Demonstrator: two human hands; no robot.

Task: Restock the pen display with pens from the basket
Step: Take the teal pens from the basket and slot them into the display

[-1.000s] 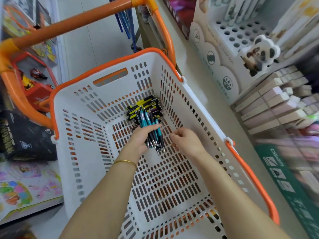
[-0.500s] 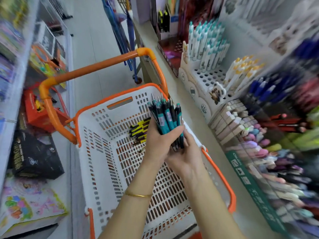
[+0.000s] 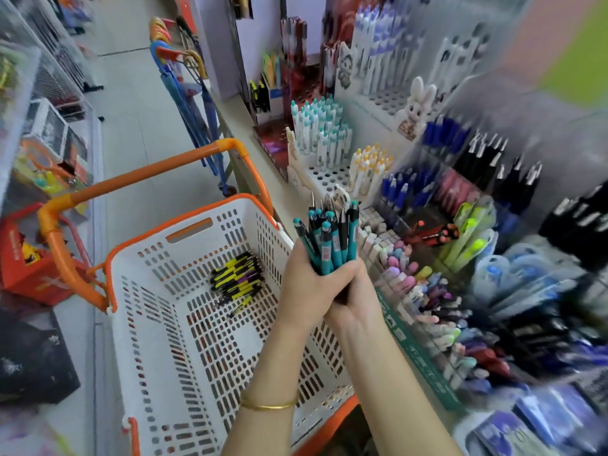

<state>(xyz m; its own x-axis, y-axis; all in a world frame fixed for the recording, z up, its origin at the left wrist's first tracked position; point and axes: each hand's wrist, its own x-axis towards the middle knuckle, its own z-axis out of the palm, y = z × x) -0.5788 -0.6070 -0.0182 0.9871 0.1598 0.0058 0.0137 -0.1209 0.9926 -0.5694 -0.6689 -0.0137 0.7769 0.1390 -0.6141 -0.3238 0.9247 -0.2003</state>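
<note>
**Q:** Log it from the left. What was in the basket?

**Me:** The white basket (image 3: 141, 324) stood on the floor just beside the shelf. One loose heap of yellow-and-black pens (image 3: 237, 278) lay on its bottom, toward the far end.

**Q:** Hands?

**Me:** My left hand (image 3: 304, 291) was curled round the lower barrels of a bundle of teal pens (image 3: 332, 245). My right hand (image 3: 358, 302) was wrapped round the same bundle from the other side. Both were clamped tight and touching each other. The bundle stood upright over the basket's right rim, near the shelf edge.

**Q:** Why both hands?

**Me:** My judgement: thin barrels fan out and slip. A double clamp kept them squared and upright for feeding into holes.

**Q:** And the display?

**Me:** The white peg-hole stand (image 3: 329, 181) held teal-capped pens (image 3: 320, 133) at the back and yellow-capped pens (image 3: 370, 166) to the right, with open holes in front. The clear compartments (image 3: 427, 192) beyond held blue and black pens, but the view there was blurred. I could not tell which slot suits the teal ones.
</note>
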